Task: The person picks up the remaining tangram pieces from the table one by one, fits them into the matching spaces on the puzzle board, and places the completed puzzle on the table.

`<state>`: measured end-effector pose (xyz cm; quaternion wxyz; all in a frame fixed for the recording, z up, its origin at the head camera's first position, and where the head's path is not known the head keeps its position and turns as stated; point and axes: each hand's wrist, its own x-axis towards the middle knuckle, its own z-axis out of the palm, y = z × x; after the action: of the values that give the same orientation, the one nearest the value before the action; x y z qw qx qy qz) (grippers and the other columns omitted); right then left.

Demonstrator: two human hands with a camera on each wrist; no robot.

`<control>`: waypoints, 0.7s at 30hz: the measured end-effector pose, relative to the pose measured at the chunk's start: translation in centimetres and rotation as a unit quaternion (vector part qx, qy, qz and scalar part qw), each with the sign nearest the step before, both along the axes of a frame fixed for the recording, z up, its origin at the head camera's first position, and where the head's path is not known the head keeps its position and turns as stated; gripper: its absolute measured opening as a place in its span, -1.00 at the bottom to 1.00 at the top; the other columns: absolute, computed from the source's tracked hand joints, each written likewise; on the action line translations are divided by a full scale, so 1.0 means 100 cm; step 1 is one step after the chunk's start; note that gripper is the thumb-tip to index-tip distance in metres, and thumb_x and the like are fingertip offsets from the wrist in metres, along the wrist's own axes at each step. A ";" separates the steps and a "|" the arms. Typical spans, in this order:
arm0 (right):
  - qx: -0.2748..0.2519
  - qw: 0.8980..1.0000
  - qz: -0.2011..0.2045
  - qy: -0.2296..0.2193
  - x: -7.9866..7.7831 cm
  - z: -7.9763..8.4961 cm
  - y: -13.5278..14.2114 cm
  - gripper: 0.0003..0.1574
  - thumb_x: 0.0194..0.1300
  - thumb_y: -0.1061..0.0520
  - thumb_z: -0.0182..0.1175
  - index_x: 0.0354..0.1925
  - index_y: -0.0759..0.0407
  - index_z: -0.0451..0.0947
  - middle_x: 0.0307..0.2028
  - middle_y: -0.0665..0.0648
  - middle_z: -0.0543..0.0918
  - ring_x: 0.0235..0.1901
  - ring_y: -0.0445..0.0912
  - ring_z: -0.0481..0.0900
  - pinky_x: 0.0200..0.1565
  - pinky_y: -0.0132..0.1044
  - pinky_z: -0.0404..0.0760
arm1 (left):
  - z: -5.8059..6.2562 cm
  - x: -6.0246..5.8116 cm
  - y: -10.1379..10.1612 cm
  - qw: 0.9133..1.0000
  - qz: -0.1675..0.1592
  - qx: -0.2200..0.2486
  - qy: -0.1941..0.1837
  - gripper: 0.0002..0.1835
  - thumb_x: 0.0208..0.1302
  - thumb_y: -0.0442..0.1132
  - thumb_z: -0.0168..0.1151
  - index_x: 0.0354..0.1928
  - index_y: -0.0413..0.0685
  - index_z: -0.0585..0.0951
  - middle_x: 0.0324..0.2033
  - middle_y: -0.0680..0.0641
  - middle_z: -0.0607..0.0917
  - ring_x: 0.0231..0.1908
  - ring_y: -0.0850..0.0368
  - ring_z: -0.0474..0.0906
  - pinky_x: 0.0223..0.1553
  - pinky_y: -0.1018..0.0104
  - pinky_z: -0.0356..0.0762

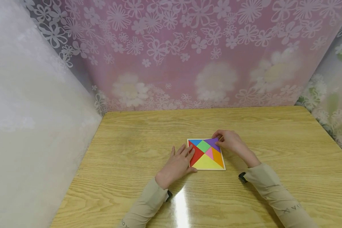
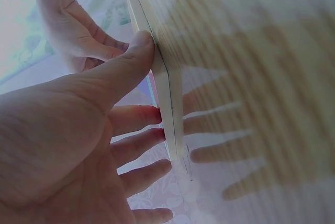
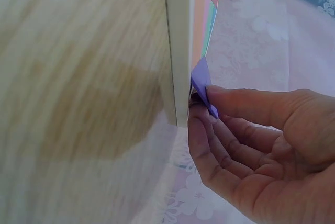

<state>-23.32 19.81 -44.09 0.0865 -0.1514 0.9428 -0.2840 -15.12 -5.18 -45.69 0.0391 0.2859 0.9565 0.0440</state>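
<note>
A square tangram tray [image 1: 209, 169] with a pale wooden rim lies on the table, filled with coloured pieces. My right hand [image 1: 230, 140] pinches the purple triangle [image 1: 210, 142] at the tray's far right corner. In the right wrist view this purple piece [image 3: 200, 77] stands tilted up from the tray, thumb on one face and fingers behind. My left hand [image 1: 176, 164] rests at the tray's left side with fingers spread and straight. Its fingertips touch the red triangle [image 1: 197, 154], and its thumb [image 2: 140, 46] lies against the tray's near edge. Blue, green, pink, orange and yellow pieces lie flat.
The wood-grain table [image 1: 125, 142] extends around the tray on every side. A pink flowered cloth [image 1: 171, 63] hangs behind its far edge, and a pale cloth [image 1: 40, 110] hangs at the left. Black straps show at both sleeve cuffs.
</note>
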 end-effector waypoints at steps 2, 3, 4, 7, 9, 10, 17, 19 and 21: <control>0.004 1.000 -0.003 -0.005 0.000 0.001 -0.001 -0.79 0.29 0.32 0.31 -0.09 0.33 0.64 -0.23 0.25 0.70 -0.20 0.13 0.66 -0.06 0.02 0.63 | 0.000 0.000 0.000 1.000 0.000 0.000 0.001 -0.16 0.35 0.25 0.20 0.52 -0.07 0.33 0.51 -0.08 0.30 0.52 -0.11 0.13 0.42 -0.29 0.13; 0.007 1.000 -0.003 -0.007 0.000 0.001 -0.002 -0.79 0.29 0.32 0.31 -0.09 0.32 0.64 -0.23 0.25 0.70 -0.20 0.12 0.65 -0.06 0.01 0.62 | 0.000 0.000 0.000 1.000 0.000 0.000 0.001 -0.16 0.35 0.25 0.20 0.52 -0.07 0.33 0.51 -0.08 0.30 0.52 -0.11 0.13 0.42 -0.29 0.13; 0.009 1.000 -0.004 -0.010 0.000 0.002 -0.002 -0.79 0.29 0.32 0.31 -0.09 0.33 0.64 -0.24 0.25 0.69 -0.21 0.12 0.65 -0.07 0.01 0.62 | 0.000 0.000 0.000 1.000 0.000 0.000 0.001 -0.16 0.35 0.25 0.20 0.52 -0.07 0.33 0.51 -0.08 0.30 0.52 -0.11 0.13 0.42 -0.29 0.13; 0.017 1.000 -0.008 -0.014 -0.001 0.003 -0.004 -0.80 0.29 0.32 0.31 -0.09 0.31 0.65 -0.25 0.22 0.69 -0.21 0.10 0.64 -0.08 0.00 0.60 | 0.001 0.001 0.000 1.000 -0.001 0.001 0.002 -0.16 0.34 0.25 0.21 0.51 -0.08 0.34 0.50 -0.09 0.30 0.52 -0.11 0.14 0.42 -0.29 0.14; 0.023 1.000 -0.006 -0.014 -0.002 0.004 -0.004 -0.80 0.29 0.31 0.32 -0.10 0.31 0.66 -0.26 0.22 0.69 -0.23 0.08 0.64 -0.10 -0.01 0.58 | 0.002 0.001 0.000 1.000 -0.001 0.002 0.001 -0.16 0.34 0.25 0.21 0.51 -0.08 0.34 0.50 -0.09 0.30 0.52 -0.11 0.14 0.42 -0.29 0.13; 0.029 1.000 -0.005 -0.012 -0.002 0.004 -0.004 -0.80 0.29 0.31 0.33 -0.10 0.30 0.66 -0.25 0.21 0.68 -0.23 0.08 0.62 -0.11 -0.02 0.57 | 0.002 0.001 0.000 1.000 -0.001 0.001 0.000 -0.16 0.35 0.25 0.20 0.51 -0.08 0.33 0.50 -0.09 0.30 0.52 -0.11 0.14 0.43 -0.28 0.13; 0.053 0.998 0.013 0.009 -0.003 0.003 -0.003 -0.77 0.21 0.27 0.44 -0.14 0.25 0.69 -0.27 0.18 0.57 -0.28 0.03 0.52 -0.18 -0.10 0.48 | 0.001 0.001 0.000 1.000 0.001 -0.002 -0.006 -0.16 0.35 0.25 0.19 0.52 -0.08 0.32 0.52 -0.08 0.28 0.53 -0.10 0.12 0.44 -0.28 0.11; 0.051 0.998 0.018 0.014 -0.003 0.003 -0.002 -0.78 0.20 0.27 0.45 -0.16 0.24 0.68 -0.28 0.18 0.57 -0.29 0.04 0.53 -0.18 -0.09 0.49 | 0.001 0.001 0.000 1.000 0.000 -0.002 -0.006 -0.16 0.36 0.25 0.18 0.52 -0.08 0.32 0.52 -0.08 0.28 0.53 -0.10 0.11 0.43 -0.28 0.11; 0.046 0.999 0.021 0.018 -0.003 0.002 -0.001 -0.78 0.20 0.27 0.44 -0.16 0.24 0.67 -0.28 0.19 0.59 -0.28 0.04 0.55 -0.18 -0.08 0.51 | 0.000 0.001 0.000 1.000 0.000 -0.001 -0.006 -0.16 0.36 0.25 0.19 0.52 -0.08 0.32 0.52 -0.08 0.28 0.53 -0.11 0.11 0.43 -0.29 0.11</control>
<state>-23.62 19.72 -43.85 0.0822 -0.1719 0.9531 -0.2352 -15.03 -5.16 -45.64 0.0453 0.2857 0.9562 0.0445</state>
